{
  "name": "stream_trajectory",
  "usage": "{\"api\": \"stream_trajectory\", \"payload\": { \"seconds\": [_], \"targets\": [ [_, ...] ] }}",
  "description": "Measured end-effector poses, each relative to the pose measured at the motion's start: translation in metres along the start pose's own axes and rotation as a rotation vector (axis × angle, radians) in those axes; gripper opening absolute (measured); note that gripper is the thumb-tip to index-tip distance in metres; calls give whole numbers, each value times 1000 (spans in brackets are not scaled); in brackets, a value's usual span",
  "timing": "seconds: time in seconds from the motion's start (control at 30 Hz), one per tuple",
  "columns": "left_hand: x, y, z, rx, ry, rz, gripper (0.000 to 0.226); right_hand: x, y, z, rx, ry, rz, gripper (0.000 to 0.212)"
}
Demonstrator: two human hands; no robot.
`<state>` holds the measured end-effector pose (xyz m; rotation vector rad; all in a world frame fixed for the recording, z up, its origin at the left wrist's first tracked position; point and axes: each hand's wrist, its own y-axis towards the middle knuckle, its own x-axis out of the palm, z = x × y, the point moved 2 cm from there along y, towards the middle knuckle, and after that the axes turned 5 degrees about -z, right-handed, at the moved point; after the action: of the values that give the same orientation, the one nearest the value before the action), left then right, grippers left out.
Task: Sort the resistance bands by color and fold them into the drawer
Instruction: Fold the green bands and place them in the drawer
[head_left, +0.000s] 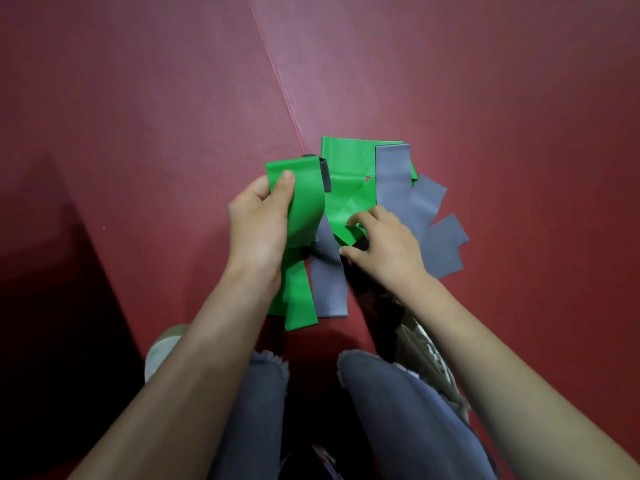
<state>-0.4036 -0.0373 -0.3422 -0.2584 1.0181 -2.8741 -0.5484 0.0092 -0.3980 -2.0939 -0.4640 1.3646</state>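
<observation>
Green and grey resistance bands lie mixed in a heap on the red mat. My left hand [259, 220] holds a folded green band [304, 202] raised above the heap, thumb pressed on its top end; its loose ends hang down toward my knees. My right hand [384, 244] reaches into the heap and pinches a fold of another green band [346, 188]. Grey bands [394, 174] fan out to the right, and one grey band [329, 285] lies beside the hanging green ends. No drawer is in view.
The red mat [485, 98] has a seam [277, 74] running diagonally from the top centre to the heap. A dark shadowed area [45, 289] fills the left side. My knees in grey jeans [398, 410] and shoes [429, 358] are just below the heap.
</observation>
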Motion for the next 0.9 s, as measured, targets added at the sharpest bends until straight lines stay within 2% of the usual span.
{"api": "stream_trajectory", "payload": {
  "seconds": [0.1, 0.17, 0.3, 0.43, 0.5, 0.6, 0.67, 0.73, 0.8, 0.9],
  "targets": [
    [2, -2, 1, -9, 12, -14, 25, 2, -2, 0, -66, -143, 39, 41],
    [1, -2, 1, -2, 3, -13, 25, 4, -2, 3, -57, -111, 65, 35],
    [-3, 0, -2, -1, -20, 2, 25, 5, 1, 11, 6, 125, 162, 21],
    [-4, 0, -2, -10, -40, -1, 24, -10, 3, 16, 134, 624, 311, 14],
    [-4, 0, -2, -7, -42, 4, 25, -22, -2, 15, 77, 717, 386, 10],
    [-3, -1, -2, 17, -32, 28, 26, -41, -14, 4, -51, 704, 428, 19],
    [-2, -2, -1, 48, -16, 54, 26, -55, -25, -6, -128, 662, 397, 21],
    [-1, -2, 0, 67, -29, 70, 27, -70, -35, -20, -215, 706, 292, 15],
    [1, -1, 1, 77, -46, 69, 25, -84, -45, -35, -287, 881, 117, 7],
    [6, -2, 2, 57, -48, 23, 19, -95, -53, -52, -343, 1169, -133, 12]
  ]
}}
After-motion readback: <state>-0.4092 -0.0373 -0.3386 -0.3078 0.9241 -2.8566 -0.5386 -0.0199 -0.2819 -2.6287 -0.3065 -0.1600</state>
